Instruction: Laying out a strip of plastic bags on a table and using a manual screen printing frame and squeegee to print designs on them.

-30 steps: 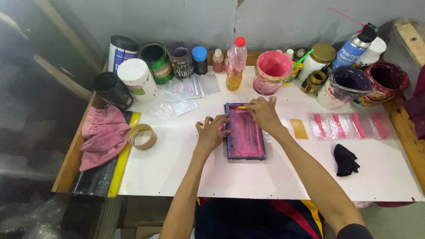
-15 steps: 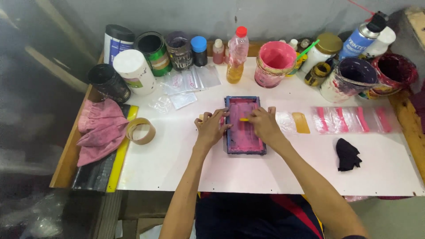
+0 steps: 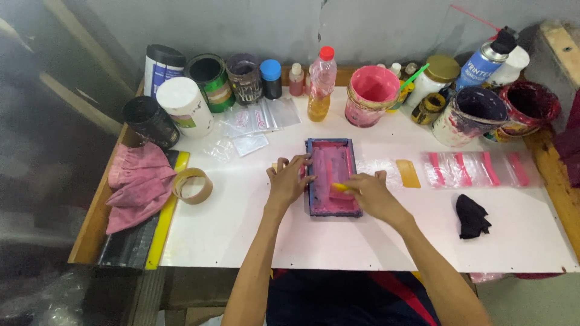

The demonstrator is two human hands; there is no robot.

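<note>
The small blue-framed printing screen [image 3: 331, 177], coated in pink ink, lies flat at the centre of the white table [image 3: 241, 235]. The left hand [image 3: 287, 180] presses spread fingers on its left frame edge, while the right hand [image 3: 368, 192] grips a small yellow scraper [image 3: 339, 188] over the mesh. The frame is judged light and rigid, the mesh delicate and slippery with ink; hold by the frame edges only.

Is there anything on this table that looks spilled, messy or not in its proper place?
No fresh spill shows on the white table. The paint tubs are smeared: the pink bucket and dark tub have stained walls. A crumpled pink cloth hangs over the left edge.
</note>
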